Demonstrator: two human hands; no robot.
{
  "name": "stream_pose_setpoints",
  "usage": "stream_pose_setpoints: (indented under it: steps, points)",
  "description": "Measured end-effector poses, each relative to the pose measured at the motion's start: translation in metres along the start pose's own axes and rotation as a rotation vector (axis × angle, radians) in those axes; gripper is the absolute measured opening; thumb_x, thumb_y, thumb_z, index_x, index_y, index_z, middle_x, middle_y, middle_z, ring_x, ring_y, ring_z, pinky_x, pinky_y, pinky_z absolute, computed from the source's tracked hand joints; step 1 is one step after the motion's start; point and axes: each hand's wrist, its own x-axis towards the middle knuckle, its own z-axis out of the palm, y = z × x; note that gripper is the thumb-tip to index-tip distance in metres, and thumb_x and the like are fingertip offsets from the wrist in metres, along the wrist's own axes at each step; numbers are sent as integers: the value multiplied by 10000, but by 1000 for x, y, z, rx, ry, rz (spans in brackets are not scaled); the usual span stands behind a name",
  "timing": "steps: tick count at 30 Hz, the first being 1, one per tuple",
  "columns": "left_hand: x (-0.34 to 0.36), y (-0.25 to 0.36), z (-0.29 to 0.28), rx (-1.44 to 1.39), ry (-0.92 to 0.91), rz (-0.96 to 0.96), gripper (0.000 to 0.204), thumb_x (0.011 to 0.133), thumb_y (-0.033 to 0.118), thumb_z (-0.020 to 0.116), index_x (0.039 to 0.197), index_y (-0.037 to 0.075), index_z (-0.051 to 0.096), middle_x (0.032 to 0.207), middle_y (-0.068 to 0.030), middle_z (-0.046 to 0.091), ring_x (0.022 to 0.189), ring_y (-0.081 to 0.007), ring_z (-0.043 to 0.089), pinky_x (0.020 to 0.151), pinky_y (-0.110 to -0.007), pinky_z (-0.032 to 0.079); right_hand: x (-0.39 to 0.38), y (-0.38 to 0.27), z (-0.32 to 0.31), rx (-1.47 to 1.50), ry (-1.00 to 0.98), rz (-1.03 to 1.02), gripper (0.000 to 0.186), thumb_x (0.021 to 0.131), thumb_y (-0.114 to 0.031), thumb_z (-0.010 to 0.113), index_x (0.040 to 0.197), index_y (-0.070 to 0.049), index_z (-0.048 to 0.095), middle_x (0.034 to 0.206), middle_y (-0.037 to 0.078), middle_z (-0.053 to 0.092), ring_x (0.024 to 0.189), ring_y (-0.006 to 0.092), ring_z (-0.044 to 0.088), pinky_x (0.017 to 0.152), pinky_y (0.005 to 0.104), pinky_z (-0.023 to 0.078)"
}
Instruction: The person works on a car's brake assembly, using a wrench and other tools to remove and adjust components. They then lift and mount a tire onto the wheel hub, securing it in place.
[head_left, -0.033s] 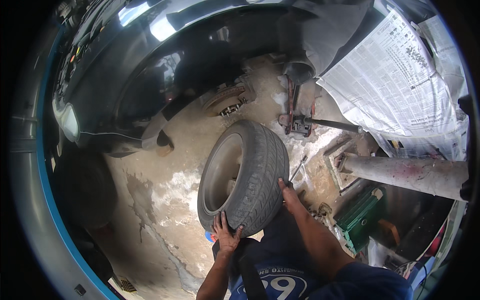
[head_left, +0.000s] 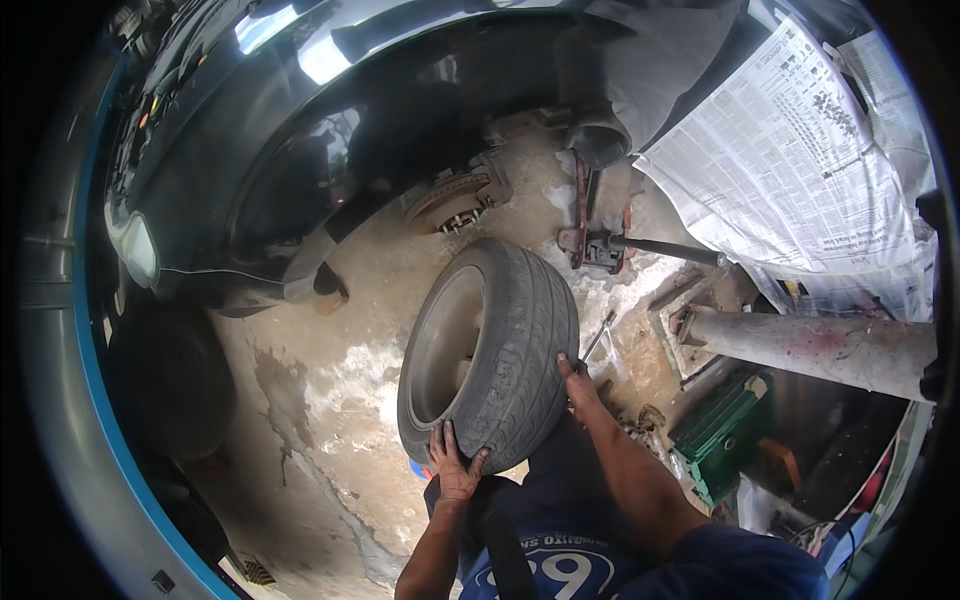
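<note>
Grey, worn rubber filled the middle of the view: a car wheel stood upright on its tread on the stained concrete floor, its rim face turned toward the person's left and its axle line running roughly left to right. It stood directly in front of the person, between both hands and the open wheel arch of the dark car, where the bare brake disc and hub showed just beyond it. The left hand lay flat on the lower near part of the tread, fingers spread and pressing rather than closed around anything. The right hand rested on the right side of the tread, a little higher, its fingers likewise laid open against the rubber. Both hands touched the wheel; the left sat lower, nearer the floor. A floor jack stood to the right, near newspaper sheets masking the car body.
</note>
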Motion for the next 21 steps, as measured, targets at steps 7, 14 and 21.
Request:
stream_pose_setpoints:
  steps: [7, 14, 21]
  points:
    - [88, 59, -6, 102, 72, -6, 953, 854, 600, 705, 1606, 164, 314, 1616, -150, 340, 1534, -426, 180, 1182, -698, 81, -22, -56, 19, 137, -44, 55, 1036, 917, -778, 513, 1616, -74, 215, 1631, 191, 335, 1449, 402, 394, 1111, 642, 360]
    - [195, 144, -7, 147, 31, 50, 871, 859, 484, 730, 1574, 137, 374, 1596, -141, 382, 1501, -377, 281, 1190, -633, 162, -10, -5, 47, 593, -175, 198, 1061, 869, -911, 320, 1647, -204, 179, 1685, 107, 200, 1494, 368, 295, 1159, 640, 285]
    - [296, 178, 17, -106, -58, 421, 612, 888, 352, 713, 1423, 100, 553, 1551, -146, 428, 1462, -372, 343, 1180, -609, 248, 6, -89, 41, 389, -1, 51, 1013, 930, -850, 300, 1635, -131, 198, 1627, 183, 325, 1417, 416, 414, 1083, 592, 417]
